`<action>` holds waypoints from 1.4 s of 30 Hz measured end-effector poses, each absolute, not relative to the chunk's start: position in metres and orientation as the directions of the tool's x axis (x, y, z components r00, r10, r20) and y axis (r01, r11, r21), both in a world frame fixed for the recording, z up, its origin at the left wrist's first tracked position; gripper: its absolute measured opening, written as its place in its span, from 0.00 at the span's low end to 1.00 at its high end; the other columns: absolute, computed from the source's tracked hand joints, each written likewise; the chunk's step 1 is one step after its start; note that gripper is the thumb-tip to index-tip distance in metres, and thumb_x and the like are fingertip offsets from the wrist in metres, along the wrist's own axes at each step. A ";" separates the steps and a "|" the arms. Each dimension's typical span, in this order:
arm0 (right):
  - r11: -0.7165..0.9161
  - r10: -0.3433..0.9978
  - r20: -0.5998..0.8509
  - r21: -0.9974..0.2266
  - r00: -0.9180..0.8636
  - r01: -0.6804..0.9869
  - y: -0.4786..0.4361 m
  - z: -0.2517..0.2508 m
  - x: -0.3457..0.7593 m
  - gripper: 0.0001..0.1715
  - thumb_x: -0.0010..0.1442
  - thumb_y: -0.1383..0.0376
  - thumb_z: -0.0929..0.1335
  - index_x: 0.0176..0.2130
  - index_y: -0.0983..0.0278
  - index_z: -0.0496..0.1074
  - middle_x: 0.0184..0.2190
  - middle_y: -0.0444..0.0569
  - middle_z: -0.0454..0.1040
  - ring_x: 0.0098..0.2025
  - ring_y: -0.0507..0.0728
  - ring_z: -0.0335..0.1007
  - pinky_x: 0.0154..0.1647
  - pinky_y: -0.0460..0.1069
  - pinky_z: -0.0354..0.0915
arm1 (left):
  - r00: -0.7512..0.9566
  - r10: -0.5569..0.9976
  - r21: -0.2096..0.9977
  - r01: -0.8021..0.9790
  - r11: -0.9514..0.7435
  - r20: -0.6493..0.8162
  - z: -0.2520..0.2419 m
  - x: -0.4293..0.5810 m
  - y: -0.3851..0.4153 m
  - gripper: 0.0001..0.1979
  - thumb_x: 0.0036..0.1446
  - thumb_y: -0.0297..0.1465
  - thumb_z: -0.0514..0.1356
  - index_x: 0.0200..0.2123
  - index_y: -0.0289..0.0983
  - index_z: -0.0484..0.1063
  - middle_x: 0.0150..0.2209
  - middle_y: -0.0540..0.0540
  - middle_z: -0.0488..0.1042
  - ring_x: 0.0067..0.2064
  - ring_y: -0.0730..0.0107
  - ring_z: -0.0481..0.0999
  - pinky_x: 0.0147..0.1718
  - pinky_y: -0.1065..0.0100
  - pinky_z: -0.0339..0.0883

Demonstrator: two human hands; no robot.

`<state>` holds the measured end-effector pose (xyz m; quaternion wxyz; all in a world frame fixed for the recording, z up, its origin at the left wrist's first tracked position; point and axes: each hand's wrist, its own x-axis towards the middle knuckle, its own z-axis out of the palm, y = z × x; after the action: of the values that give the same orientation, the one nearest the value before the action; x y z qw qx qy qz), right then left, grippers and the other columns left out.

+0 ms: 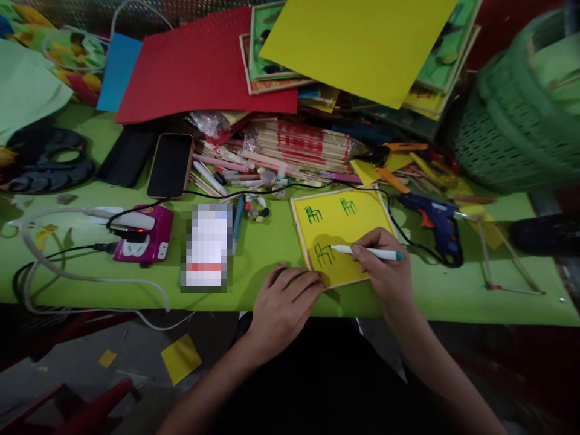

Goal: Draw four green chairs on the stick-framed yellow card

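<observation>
Between the fingers of my right hand (385, 266) is a white marker (369, 251) with a green end. Its tip meets the yellow paper panel (348, 272), which has a thin wooden stick frame along its edges. Green chair drawings (348, 206) show on the panel, two in the upper part and one at the lower left beside the marker tip. My left hand (290, 296) lies flat, palm down, with its fingertips at the panel's lower left corner. It holds nothing that I can see.
Right of the panel lies a blue glue gun (432, 223) with a trailing black cable. To the left are a pixelated bright rectangle (207, 248), a magenta power socket (142, 235) and a phone (171, 165). Behind are bundled sticks (299, 145), red paper (194, 66) and a green basket (502, 121).
</observation>
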<state>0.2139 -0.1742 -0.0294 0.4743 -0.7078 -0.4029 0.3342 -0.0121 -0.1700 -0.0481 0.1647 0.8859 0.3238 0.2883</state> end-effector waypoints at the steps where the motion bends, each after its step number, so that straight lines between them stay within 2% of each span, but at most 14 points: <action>1: -0.223 0.889 -0.087 -0.940 0.449 0.259 -0.175 -0.030 0.214 0.10 0.56 0.61 0.73 0.28 0.60 0.70 0.19 0.40 0.68 0.18 0.50 0.58 0.18 0.46 0.54 | 0.623 0.668 0.480 0.477 -0.736 0.406 -0.048 -0.012 -0.170 0.12 0.62 0.25 0.62 0.48 0.41 0.77 0.50 0.50 0.82 0.51 0.66 0.76 0.60 0.57 0.65; 27: -0.210 0.909 -0.074 -0.932 0.411 0.297 -0.178 -0.030 0.215 0.10 0.55 0.62 0.73 0.27 0.61 0.69 0.18 0.39 0.66 0.19 0.49 0.56 0.19 0.46 0.52 | 0.625 0.672 0.491 0.474 -0.731 0.397 -0.049 -0.012 -0.170 0.11 0.63 0.26 0.61 0.48 0.42 0.77 0.50 0.50 0.82 0.52 0.66 0.76 0.61 0.56 0.63; 37: -0.194 0.910 -0.071 -0.943 0.409 0.269 -0.177 -0.029 0.215 0.10 0.54 0.64 0.73 0.26 0.61 0.69 0.18 0.38 0.65 0.19 0.49 0.55 0.19 0.46 0.51 | 0.620 0.673 0.493 0.472 -0.731 0.403 -0.049 -0.011 -0.170 0.12 0.63 0.25 0.62 0.48 0.42 0.77 0.50 0.51 0.81 0.52 0.67 0.76 0.61 0.56 0.63; 42: -0.184 0.884 -0.071 -0.962 0.463 0.202 -0.176 -0.031 0.215 0.09 0.55 0.63 0.74 0.28 0.61 0.70 0.19 0.39 0.69 0.18 0.49 0.59 0.18 0.45 0.53 | 0.603 0.678 0.509 0.462 -0.726 0.420 -0.050 -0.010 -0.170 0.11 0.62 0.25 0.62 0.47 0.41 0.77 0.50 0.52 0.82 0.51 0.67 0.76 0.61 0.57 0.62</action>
<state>0.2145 -0.1762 -0.0311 0.5038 -0.6911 -0.3928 0.3380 -0.0101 -0.1704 -0.0500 0.1772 0.8777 0.3247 0.3048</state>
